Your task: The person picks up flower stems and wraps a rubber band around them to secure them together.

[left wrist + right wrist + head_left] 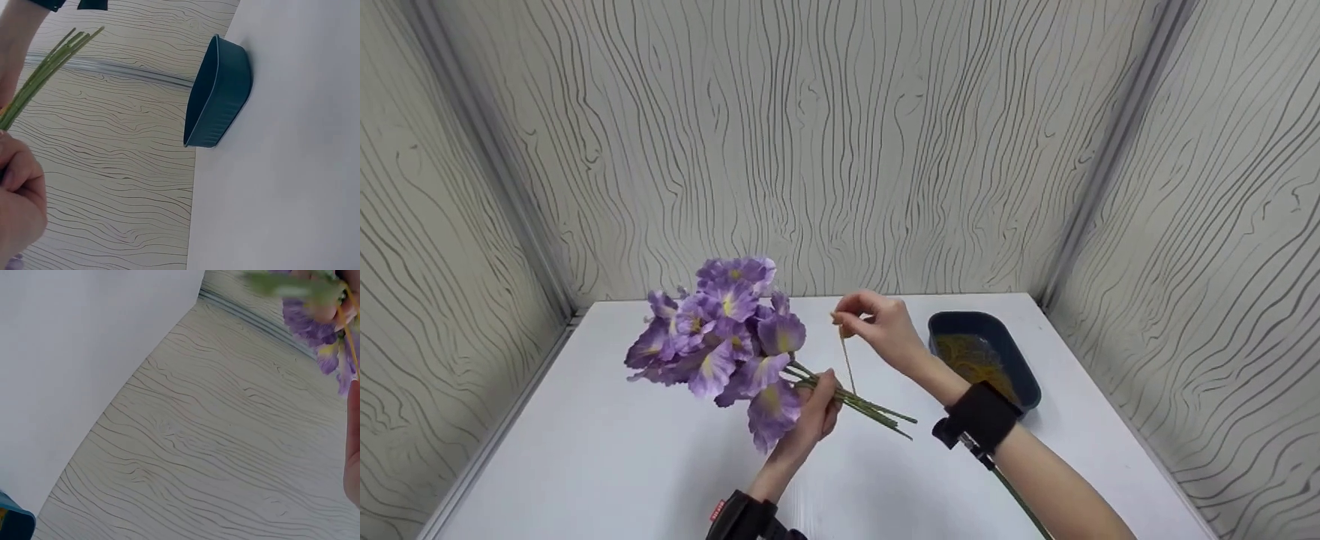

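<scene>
My left hand (pixel 817 412) grips a bunch of artificial purple irises (pixel 727 322) by their green stems (pixel 877 409), just below the blooms. The blooms point to the left and the stem ends to the right, all held above the table. My right hand (pixel 885 330) pinches a thin yellow rubber band (pixel 848 364) and stretches it up from the stems. In the right wrist view the band (pixel 347 334) shows as two taut strands running from the stems to the right hand (pixel 353 444). In the left wrist view the left hand (pixel 22 197) is partly cut off.
A dark blue-green plastic bin (pixel 1024 360) with many yellow rubber bands (pixel 971 360) inside stands on the right of the white table (pixel 607 420), behind the right forearm. Wood-grain panels (pixel 810 150) rise at the back and both sides. A green stem (pixel 1020 499) shows below the right forearm.
</scene>
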Tool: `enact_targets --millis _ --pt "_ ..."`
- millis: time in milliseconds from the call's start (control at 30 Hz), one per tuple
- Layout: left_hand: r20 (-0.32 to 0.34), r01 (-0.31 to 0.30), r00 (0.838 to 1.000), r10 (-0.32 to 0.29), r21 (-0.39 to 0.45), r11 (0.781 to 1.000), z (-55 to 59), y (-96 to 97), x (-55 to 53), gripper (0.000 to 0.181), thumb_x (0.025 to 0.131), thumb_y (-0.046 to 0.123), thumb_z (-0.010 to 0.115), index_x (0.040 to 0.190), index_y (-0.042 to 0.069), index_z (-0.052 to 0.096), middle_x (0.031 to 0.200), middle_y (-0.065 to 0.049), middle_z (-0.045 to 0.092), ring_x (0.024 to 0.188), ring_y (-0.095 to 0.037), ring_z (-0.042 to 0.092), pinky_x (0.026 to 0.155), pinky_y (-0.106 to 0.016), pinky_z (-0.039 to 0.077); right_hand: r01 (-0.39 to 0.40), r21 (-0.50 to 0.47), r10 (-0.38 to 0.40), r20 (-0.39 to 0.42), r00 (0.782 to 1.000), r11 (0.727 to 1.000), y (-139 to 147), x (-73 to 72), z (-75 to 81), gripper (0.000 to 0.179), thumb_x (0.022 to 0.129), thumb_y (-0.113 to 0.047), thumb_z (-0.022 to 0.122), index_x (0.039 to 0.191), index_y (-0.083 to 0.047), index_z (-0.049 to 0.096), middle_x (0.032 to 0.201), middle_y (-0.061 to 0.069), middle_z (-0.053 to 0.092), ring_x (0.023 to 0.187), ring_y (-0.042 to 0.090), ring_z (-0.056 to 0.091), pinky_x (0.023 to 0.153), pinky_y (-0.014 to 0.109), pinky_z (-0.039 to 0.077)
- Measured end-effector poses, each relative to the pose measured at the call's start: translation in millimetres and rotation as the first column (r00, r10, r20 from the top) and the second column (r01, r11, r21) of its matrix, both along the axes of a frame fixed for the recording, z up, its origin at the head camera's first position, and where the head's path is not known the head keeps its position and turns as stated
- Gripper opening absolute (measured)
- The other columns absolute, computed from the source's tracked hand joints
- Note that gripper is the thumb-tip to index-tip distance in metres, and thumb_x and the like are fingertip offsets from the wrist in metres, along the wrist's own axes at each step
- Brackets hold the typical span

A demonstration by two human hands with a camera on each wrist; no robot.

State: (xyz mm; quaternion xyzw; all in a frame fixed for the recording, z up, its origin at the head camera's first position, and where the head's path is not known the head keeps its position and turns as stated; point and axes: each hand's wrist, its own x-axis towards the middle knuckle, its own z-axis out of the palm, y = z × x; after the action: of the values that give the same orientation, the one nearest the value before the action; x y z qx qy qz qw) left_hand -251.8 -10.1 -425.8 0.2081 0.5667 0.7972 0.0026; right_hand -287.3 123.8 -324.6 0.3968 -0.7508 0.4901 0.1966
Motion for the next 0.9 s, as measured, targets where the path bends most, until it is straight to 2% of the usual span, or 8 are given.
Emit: enact_targets --millis 67,233,333,467,600,767,900 --pt "-0.049 0.044 0.998 -0.043 0.011 0.999 1.0 -3.3 -0.6 0.043 0.099 0.011 0.031 0.066 -0.017 0.033 0.038 0.004 0.029 0.03 -0.003 0.026 0.029 -0.019 0.018 0.028 -0.033 -0.026 0.043 0.999 0.999 7.8 -5.2 -4.5 0.004 0.084 0.009 0.057 0.088 0.009 0.059 0.078 0.018 0.061 0.064 0.028 0.06 0.059 0.032 0.051" --pt "-0.109 0.12 0.987 -0.115 0.043 0.992 14.9 -7.4 2.5 0.046 0.099 0.017 0.033 0.064 -0.012 0.032 0.04 0.003 0.03 0.031 -0.005 0.025 0.03 -0.022 0.018 0.073 -0.086 -0.066 0.088 0.994 0.994 17.2 -10.2 -23.8 0.005 0.083 0.011 0.056 0.087 0.008 0.058 0.077 0.018 0.06 0.063 0.031 0.058 0.057 0.037 0.05" --pt "-0.127 0.125 0.985 -0.113 0.089 0.988 24.3 -5.5 2.2 0.046 0.1 0.018 0.032 0.065 -0.012 0.032 0.041 0.004 0.03 0.032 -0.005 0.025 0.03 -0.022 0.018 0.1 -0.104 -0.088 0.109 0.99 0.99 17.5 -8.2 -37.6 0.006 0.083 0.012 0.056 0.086 0.007 0.058 0.075 0.017 0.06 0.061 0.031 0.057 0.054 0.037 0.05" --pt "-0.154 0.089 0.986 -0.07 0.12 0.989 34.4 -2.6 1.1 0.046 0.099 0.02 0.033 0.067 -0.014 0.033 0.042 0.004 0.031 0.032 -0.005 0.025 0.03 -0.022 0.018 0.128 -0.134 -0.109 0.14 0.984 0.983 14.4 -4.3 -53.4 0.007 0.081 0.014 0.057 0.083 0.008 0.057 0.073 0.018 0.059 0.058 0.03 0.055 0.052 0.028 0.048" --pt "-0.175 0.068 0.983 -0.046 0.125 0.99 39.3 -0.5 -0.1 0.045 0.099 0.02 0.034 0.067 -0.011 0.034 0.042 0.003 0.031 0.032 -0.005 0.025 0.031 -0.022 0.018 0.173 -0.149 -0.151 0.15 0.977 0.974 8.2 -1.1 -64.6 0.006 0.081 0.013 0.058 0.08 0.008 0.056 0.072 0.018 0.059 0.059 0.023 0.055 0.052 0.019 0.045" --pt "-0.181 0.0 0.983 0.026 0.145 0.989 42.1 2.1 -2.3 0.045 0.099 0.02 0.035 0.066 -0.01 0.036 0.041 0.002 0.03 0.032 -0.006 0.025 0.031 -0.023 0.017 0.23 -0.119 -0.202 0.206 0.957 0.966 0.6 2.7 -73.1 0.005 0.082 0.006 0.06 0.081 0.004 0.057 0.071 0.01 0.058 0.059 0.016 0.053 0.052 0.02 0.043" --pt "-0.165 -0.077 0.981 0.105 0.168 0.983 45.7 4.9 -3.3 0.044 0.099 0.019 0.034 0.068 -0.012 0.039 0.041 0.002 0.03 0.032 -0.006 0.024 0.031 -0.023 0.018 0.257 -0.05 -0.241 0.218 0.946 0.965 -1.6 -5.5 -94.1 0.009 0.083 0.003 0.06 0.079 -0.001 0.053 0.066 0.002 0.053 0.054 0.015 0.047 0.048 0.022 0.039"
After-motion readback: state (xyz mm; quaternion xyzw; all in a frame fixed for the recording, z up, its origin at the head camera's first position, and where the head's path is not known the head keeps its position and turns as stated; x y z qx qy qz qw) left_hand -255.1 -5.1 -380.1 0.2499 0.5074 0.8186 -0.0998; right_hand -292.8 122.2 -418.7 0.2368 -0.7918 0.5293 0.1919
